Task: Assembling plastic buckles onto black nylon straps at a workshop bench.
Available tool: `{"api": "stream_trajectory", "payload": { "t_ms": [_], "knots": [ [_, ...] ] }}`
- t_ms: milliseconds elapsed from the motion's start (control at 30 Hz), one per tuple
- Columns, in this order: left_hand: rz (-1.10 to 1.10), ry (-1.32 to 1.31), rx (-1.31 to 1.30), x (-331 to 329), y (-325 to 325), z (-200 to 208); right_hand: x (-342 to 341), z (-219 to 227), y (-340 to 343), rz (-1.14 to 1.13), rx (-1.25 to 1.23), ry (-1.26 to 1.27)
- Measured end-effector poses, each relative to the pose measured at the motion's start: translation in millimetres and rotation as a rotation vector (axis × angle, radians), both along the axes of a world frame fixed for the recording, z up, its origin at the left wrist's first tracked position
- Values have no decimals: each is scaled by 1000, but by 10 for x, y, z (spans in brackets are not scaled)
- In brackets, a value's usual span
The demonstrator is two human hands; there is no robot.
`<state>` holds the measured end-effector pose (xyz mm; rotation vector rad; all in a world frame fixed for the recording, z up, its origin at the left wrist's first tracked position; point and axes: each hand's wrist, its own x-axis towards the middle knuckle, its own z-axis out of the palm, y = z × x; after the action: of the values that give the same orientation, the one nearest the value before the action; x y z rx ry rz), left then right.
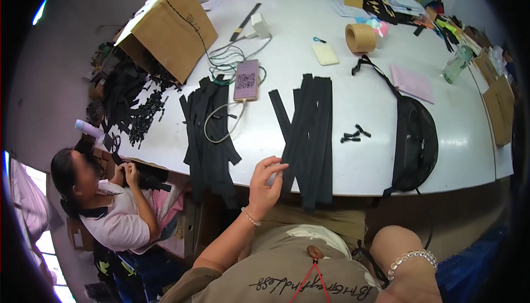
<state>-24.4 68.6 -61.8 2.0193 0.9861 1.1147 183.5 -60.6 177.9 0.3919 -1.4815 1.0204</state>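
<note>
My left hand (267,186) is at the table's front edge, thumb and fingers bent with a gap between them and nothing seen in them. Its fingertips are beside a pile of long black fabric strips (312,137), some hanging over the edge. My right hand (396,243) is low at the right, beside my body below the table edge; its fingers are hidden. A second pile of black strips (204,132) lies to the left. A few small black pieces (354,134) lie to the right of the nearer pile.
A phone (247,80) with cables lies between the piles and a cardboard box (175,32). A black bag (415,143), tape roll (360,38) and bottle (457,65) are on the right. At the left, a co-worker (118,209) handles something dark.
</note>
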Motion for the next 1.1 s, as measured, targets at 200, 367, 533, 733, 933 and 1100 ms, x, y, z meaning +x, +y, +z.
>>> {"api": "stream_trajectory", "payload": {
  "t_ms": [200, 367, 533, 733, 933, 1100],
  "knots": [
    [-16, 179, -38, 66, 16, 84, -28, -74, 74, 76, 33, 109],
    [13, 362, 27, 156, 126, 174, 141, -238, 46, -148, -149, 35],
    [4, 466, -206, 161, 185, 207, 189, -684, 32, -792, -572, 58],
    [19, 406, -253, 103, 172, 205, 159, -1210, 227, -911, -1184, -314],
    [-81, 318, -104, 169, -101, 499, -259, -1935, 674, -629, -1458, -447],
    [-457, 274, -155, 264, -391, 992, -206, -2139, 870, -551, -1545, -183]
  ]
}}
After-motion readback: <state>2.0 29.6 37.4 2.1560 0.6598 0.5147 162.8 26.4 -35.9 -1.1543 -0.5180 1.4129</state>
